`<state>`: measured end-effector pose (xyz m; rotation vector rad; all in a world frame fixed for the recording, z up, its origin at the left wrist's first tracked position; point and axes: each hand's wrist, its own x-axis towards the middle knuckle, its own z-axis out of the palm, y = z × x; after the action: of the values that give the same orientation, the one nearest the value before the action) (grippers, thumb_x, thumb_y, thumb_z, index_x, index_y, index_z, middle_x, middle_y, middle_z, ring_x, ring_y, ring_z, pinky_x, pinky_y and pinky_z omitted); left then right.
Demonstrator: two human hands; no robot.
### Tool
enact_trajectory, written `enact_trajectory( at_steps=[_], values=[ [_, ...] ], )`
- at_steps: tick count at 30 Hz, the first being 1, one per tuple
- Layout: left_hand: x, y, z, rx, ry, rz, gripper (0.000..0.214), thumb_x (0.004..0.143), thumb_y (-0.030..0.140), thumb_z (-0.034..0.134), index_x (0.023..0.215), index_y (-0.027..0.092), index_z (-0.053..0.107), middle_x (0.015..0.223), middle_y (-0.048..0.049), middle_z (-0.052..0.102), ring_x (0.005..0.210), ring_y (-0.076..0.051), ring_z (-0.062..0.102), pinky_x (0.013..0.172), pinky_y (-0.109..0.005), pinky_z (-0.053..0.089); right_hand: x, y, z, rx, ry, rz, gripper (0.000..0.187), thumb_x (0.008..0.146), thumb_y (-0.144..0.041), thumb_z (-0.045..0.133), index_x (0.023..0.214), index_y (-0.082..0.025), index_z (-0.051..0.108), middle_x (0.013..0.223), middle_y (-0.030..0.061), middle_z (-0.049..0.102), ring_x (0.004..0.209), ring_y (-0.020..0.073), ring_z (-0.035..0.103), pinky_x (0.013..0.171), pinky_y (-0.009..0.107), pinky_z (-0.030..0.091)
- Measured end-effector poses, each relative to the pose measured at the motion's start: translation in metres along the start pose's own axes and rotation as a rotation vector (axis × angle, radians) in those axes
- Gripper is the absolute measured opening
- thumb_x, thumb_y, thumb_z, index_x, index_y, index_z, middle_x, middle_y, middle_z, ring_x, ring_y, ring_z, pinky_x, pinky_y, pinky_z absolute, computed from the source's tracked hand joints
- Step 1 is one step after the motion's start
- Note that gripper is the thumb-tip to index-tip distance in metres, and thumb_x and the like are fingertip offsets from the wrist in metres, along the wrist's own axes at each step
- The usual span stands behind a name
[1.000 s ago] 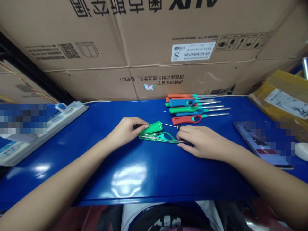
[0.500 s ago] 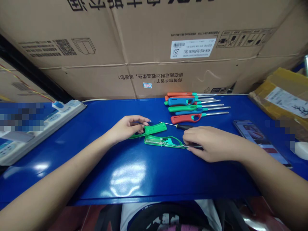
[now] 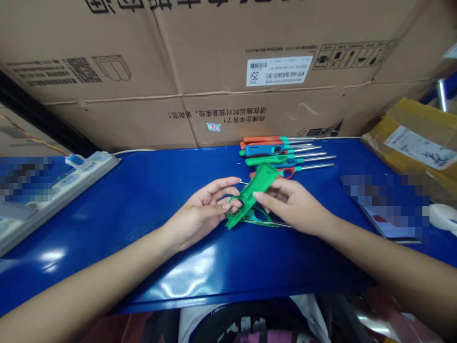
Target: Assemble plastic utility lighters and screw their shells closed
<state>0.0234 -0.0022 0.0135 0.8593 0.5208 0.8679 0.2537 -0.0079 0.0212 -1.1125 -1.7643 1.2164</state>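
A green lighter casing half [image 3: 262, 181] is raised and tilted over the table between my hands. Its upper part is pinched by my right hand [image 3: 296, 205], thumb on the near face. My left hand [image 3: 205, 212] has its thumb and a finger closed at the lower end, around the trigger opening, while the index finger stretches out above. Beneath lies the other green half of the lighter [image 3: 269, 220], with a teal trigger and a metal rod, partly covered by the raised piece. Only a bit of the screwdriver's thin shaft [image 3: 243, 182] shows behind.
Several stick lighters [image 3: 271, 150] in orange, blue, green and red lie at the back. A power strip [image 3: 71, 186] runs along the left. To the right are a phone [image 3: 396, 221] and a yellow-taped parcel [image 3: 410, 143]. A large cardboard box [image 3: 143, 114] stands behind the blue table [image 3: 143, 267].
The casing half has been lifted from the left and tilted up across the other half. My right hand has left the rod and taken hold of the casing's upper part.
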Motion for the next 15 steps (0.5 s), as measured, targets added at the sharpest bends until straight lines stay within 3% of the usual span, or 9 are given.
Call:
enact_trajectory(
  at_steps=[5, 8, 12, 15],
  values=[
    [0.000, -0.003, -0.007, 0.101, -0.068, 0.001, 0.040, 0.085, 0.015, 0.079, 0.123, 0.026, 0.073, 0.126, -0.0038, 0.068, 0.118, -0.019, 0.066, 0.102, -0.028, 0.055, 0.003, -0.003, -0.006, 0.156, 0.211, 0.037, 0.034, 0.093, -0.053, 0.065, 0.088, -0.020, 0.061, 0.068, -0.0033, 0.058, 0.056, 0.0111, 0.052, 0.055, 0.027, 0.044],
    [0.002, 0.004, -0.014, 0.473, -0.062, 0.123, 0.028, 0.092, 0.020, 0.071, 0.120, 0.025, 0.073, 0.125, -0.0063, 0.069, 0.115, -0.019, 0.066, 0.103, -0.032, 0.053, 0.003, -0.006, -0.019, 0.175, 0.236, 0.069, 0.032, 0.100, -0.055, 0.053, 0.097, -0.023, 0.056, 0.072, -0.0048, 0.057, 0.050, 0.0113, 0.054, 0.048, 0.027, 0.044],
    [0.002, 0.012, -0.021, 1.339, -0.181, 0.298, 0.035, 0.094, 0.030, 0.069, 0.129, 0.024, 0.069, 0.126, -0.0101, 0.066, 0.118, -0.026, 0.060, 0.108, -0.045, 0.047, 0.002, -0.008, -0.031, -0.349, 0.102, 0.040, 0.026, 0.105, -0.045, 0.047, 0.110, -0.023, 0.059, 0.067, -0.0042, 0.056, 0.052, 0.0133, 0.055, 0.051, 0.027, 0.041],
    [0.001, 0.013, -0.024, 1.614, -0.280, 0.287, 0.036, 0.096, 0.035, 0.068, 0.131, 0.024, 0.067, 0.123, -0.0093, 0.066, 0.115, -0.026, 0.059, 0.103, -0.045, 0.048, 0.000, -0.004, -0.030, -0.632, -0.018, -0.001, 0.035, 0.104, -0.039, 0.050, 0.132, -0.020, 0.057, 0.078, 0.0002, 0.064, 0.066, 0.0167, 0.060, 0.060, 0.029, 0.044]
  ],
)
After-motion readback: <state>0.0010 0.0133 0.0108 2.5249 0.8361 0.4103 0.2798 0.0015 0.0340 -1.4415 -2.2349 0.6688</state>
